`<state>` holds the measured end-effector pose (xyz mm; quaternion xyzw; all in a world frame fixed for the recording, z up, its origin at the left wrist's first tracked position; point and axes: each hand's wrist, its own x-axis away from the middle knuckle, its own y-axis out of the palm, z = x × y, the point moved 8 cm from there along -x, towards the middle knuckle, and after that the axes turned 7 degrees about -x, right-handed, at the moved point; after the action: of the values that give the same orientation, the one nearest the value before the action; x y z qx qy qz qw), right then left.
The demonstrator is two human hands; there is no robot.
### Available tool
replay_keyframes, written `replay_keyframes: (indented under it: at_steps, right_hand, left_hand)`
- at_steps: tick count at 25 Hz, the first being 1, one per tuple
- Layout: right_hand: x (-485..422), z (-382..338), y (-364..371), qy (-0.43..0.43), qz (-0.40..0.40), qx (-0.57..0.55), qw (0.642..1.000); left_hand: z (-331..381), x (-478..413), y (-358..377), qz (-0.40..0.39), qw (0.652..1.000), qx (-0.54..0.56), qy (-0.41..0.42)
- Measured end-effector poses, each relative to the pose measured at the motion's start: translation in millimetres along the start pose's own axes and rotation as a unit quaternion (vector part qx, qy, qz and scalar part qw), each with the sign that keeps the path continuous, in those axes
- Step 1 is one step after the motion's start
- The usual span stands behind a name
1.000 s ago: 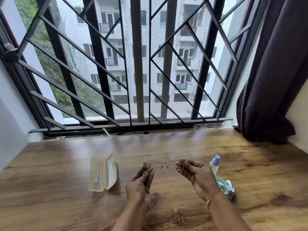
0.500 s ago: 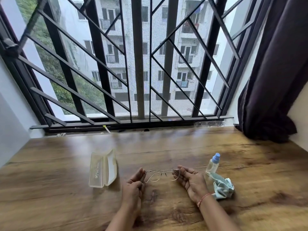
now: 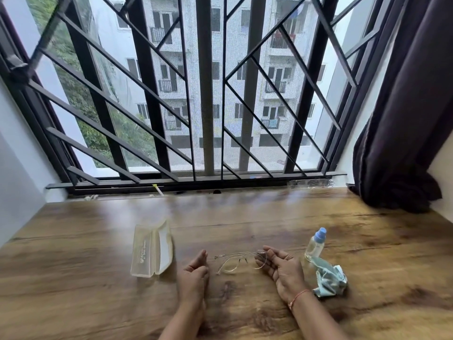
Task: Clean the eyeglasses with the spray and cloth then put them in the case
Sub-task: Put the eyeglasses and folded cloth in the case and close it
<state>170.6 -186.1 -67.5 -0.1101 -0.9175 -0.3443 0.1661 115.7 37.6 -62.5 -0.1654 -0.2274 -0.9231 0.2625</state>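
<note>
Thin-rimmed eyeglasses (image 3: 236,260) lie on the wooden table (image 3: 93,305), between my two hands. My left hand (image 3: 193,272) rests on the table just left of them with loosely curled fingers, holding nothing. My right hand (image 3: 282,268) lies palm up and relaxed, its fingertips right at the right end of the frame. A translucent glasses case (image 3: 152,251) lies open to the left. A small spray bottle (image 3: 315,245) with a blue cap stands to the right, and a crumpled pale blue cloth (image 3: 329,279) lies in front of it.
A barred window (image 3: 208,94) runs along the table's far edge. A dark curtain (image 3: 404,119) hangs at the right and reaches down to the table's back right corner. White walls close in the left and right sides.
Both hands lowered the eyeglasses from the air onto the table. The fingers have let go, and the left hand has drawn slightly away from the frame.
</note>
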Motion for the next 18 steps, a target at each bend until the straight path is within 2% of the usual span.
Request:
replay_keyframes:
  at_steps: [2, 3, 5, 7, 9, 13, 18]
  right_hand:
    - [0.0, -1.2, -1.2, -0.008, 0.004, -0.012, 1.000]
    - [0.1, -1.5, -1.9, -0.010, 0.003, -0.016, 1.000]
    - [0.1, -2.2, -2.0, -0.014, 0.001, -0.019, 1.000]
    - [-0.1, -2.2, -1.3, -0.016, 0.001, -0.022, 1.000]
    - [0.4, -2.0, -0.8, -0.020, -0.002, -0.029, 0.999]
    - [2.1, -2.3, 0.5, -0.021, -0.008, -0.033, 0.999]
    - [4.3, -3.5, 1.3, -0.020, -0.008, -0.026, 0.999]
  left_hand:
    - [25.8, 4.6, -17.2, 0.070, 0.991, -0.066, 0.094]
    - [45.8, 10.4, -29.2, 0.119, 0.974, -0.109, 0.159]
    - [87.2, 26.4, -59.3, 0.246, 0.910, -0.188, 0.276]
    - [110.4, 32.9, -85.3, 0.325, 0.855, -0.239, 0.327]
    - [111.2, 24.4, -105.9, 0.358, 0.828, -0.303, 0.306]
    - [77.9, -3.7, -126.2, 0.344, 0.859, -0.331, 0.187]
    - [70.3, -13.0, -127.7, 0.345, 0.870, -0.300, 0.182]
